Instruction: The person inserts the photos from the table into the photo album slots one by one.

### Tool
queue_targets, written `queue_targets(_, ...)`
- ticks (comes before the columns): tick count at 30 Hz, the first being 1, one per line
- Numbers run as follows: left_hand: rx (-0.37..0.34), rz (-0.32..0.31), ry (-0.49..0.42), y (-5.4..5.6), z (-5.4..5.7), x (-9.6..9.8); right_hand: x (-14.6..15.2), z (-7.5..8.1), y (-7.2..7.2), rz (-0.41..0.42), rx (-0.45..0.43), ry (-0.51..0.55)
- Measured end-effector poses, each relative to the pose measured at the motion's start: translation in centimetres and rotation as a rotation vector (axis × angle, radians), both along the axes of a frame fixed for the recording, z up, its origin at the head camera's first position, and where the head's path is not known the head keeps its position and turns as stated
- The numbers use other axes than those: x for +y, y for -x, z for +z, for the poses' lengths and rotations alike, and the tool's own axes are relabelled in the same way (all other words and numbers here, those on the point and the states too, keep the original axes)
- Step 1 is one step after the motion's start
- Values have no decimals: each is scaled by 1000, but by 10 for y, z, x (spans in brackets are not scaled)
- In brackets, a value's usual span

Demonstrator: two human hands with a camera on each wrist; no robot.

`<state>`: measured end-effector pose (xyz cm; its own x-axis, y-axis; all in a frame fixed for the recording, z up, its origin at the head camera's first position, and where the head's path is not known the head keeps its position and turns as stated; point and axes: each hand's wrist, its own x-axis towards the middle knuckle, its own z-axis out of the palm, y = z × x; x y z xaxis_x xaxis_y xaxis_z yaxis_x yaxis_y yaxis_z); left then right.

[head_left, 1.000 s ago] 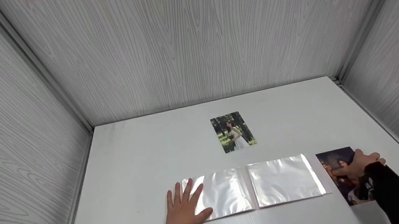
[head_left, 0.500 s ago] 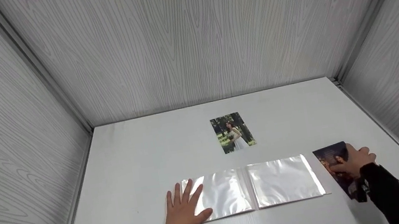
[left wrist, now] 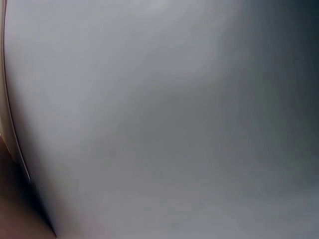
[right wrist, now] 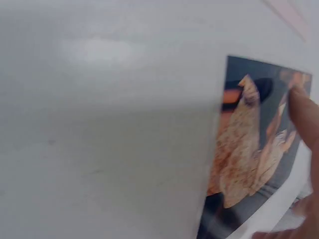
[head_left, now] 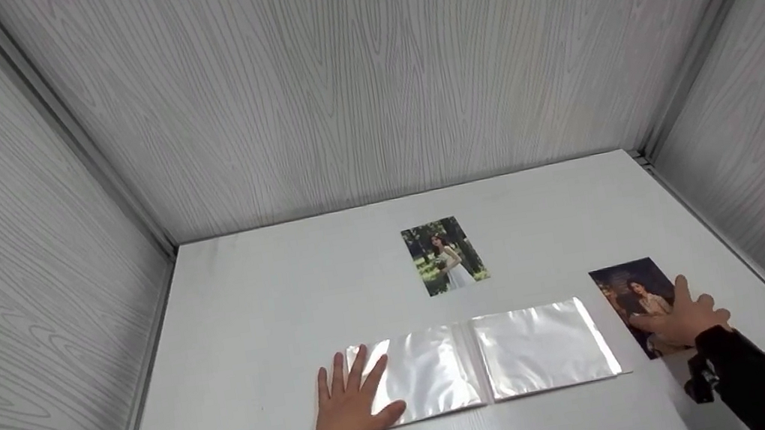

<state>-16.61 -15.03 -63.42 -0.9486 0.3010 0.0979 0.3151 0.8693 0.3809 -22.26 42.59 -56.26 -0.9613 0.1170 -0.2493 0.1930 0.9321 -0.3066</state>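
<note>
An open photo album with clear plastic sleeves (head_left: 542, 346) lies flat on the white table (head_left: 273, 292). My left hand (head_left: 352, 405) rests spread over the outer side of its left page. To the right of the album is a dark photo (head_left: 617, 290) of a person in light clothing. My right hand (head_left: 683, 322) covers its lower right part, thumb on the print and index finger stretched along the right edge. In the right wrist view the same photo (right wrist: 241, 149) shows patterned fabric, with a fingertip (right wrist: 299, 99) on it. Nothing is pinched between the fingers.
A second photo (head_left: 446, 257), of a person in a white dress among trees, lies behind the album. Grey wood-grain panels (head_left: 362, 81) stand at the back and both sides of the table. The left wrist view shows mostly a blurred pale surface.
The dark photo has slid away from me and slightly left, carried by my right hand. The right fingers have since loosened, and more of the picture shows. My left hand stays in place.
</note>
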Motion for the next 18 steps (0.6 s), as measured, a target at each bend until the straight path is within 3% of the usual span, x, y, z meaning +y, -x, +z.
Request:
queue_targets(8,-7,7,-1,1,-5,-2,-2,4,1,-19,-63,-72)
queue_targets(18,-14,-5,-25,-2,6,0,18,6,7,-62,-214,5)
